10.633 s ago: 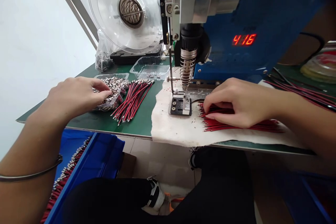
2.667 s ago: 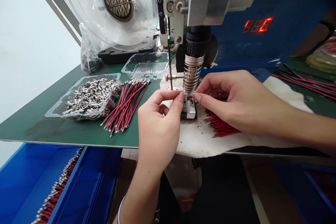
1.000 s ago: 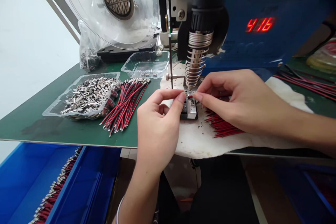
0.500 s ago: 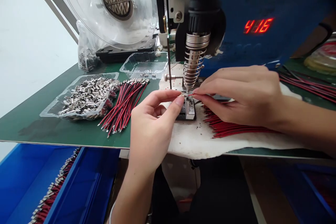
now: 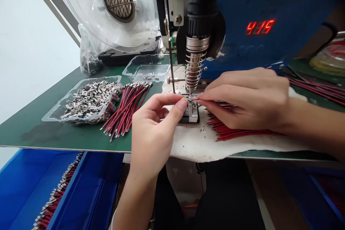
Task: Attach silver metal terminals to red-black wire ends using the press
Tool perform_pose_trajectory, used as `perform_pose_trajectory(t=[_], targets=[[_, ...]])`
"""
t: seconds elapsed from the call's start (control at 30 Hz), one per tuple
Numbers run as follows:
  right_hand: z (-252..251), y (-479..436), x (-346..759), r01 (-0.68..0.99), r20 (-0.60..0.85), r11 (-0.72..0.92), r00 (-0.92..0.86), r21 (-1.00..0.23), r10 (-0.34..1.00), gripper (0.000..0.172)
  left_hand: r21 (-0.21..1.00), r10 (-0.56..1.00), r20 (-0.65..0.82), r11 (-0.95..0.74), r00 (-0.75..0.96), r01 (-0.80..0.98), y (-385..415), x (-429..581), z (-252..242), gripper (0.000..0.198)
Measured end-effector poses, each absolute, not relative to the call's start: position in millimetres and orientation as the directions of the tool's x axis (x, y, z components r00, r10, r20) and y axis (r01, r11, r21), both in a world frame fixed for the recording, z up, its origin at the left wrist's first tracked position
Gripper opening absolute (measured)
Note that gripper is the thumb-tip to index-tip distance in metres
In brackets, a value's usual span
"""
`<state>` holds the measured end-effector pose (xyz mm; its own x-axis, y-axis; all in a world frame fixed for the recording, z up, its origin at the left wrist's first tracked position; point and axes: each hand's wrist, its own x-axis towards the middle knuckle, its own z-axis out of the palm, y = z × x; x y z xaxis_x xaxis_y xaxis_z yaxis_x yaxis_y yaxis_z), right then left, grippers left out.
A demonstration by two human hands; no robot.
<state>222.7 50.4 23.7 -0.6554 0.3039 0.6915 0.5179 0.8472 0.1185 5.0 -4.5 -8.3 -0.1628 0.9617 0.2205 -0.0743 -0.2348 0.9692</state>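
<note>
My left hand (image 5: pixel 153 129) pinches a small metal terminal between thumb and forefinger just under the soldering tip (image 5: pixel 192 79), above the black and white fixture (image 5: pixel 192 112). My right hand (image 5: pixel 248 97) pinches the end of a thin red and black wire (image 5: pixel 194 99) and holds it against that terminal. Under my right hand a loose heap of red and black wires (image 5: pixel 237 131) lies on the white cloth (image 5: pixel 199 143).
A clear tray of metal terminals (image 5: pixel 90 99) and a bundle of finished red and black wires (image 5: pixel 126 109) lie on the green bench at the left. Behind stand a clear solder reel (image 5: pixel 113 3), an empty clear tray (image 5: pixel 148 68) and the blue machine reading 415 (image 5: pixel 260 27). A blue bin (image 5: pixel 67 190) sits below.
The soldering head has risen from the fixture over the last seconds. Both hands stay pinched at the fixture, shifting only slightly. The display changed from 416 to 415.
</note>
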Motion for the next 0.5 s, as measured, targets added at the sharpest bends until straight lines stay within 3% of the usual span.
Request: perform_pose_trajectory(t=[0.17,0.37,0.5], targets=[[24,45,221,0.449,0.762,0.871,-0.630,0.200,0.150,0.021,0.959,0.967,0.200,-0.227,-0.161,-0.172,-7,8,-1,0.012],[28,43,219,0.469,0.777,0.873,-0.596,0.132,0.202,0.028,0.957,0.964,0.190,-0.224,-0.187,-0.183,-7,11,3,0.013],[28,45,220,0.482,0.784,0.858,-0.597,0.177,0.173,0.029,0.955,0.966,0.179,-0.216,-0.189,-0.201,-8,11,4,0.017]])
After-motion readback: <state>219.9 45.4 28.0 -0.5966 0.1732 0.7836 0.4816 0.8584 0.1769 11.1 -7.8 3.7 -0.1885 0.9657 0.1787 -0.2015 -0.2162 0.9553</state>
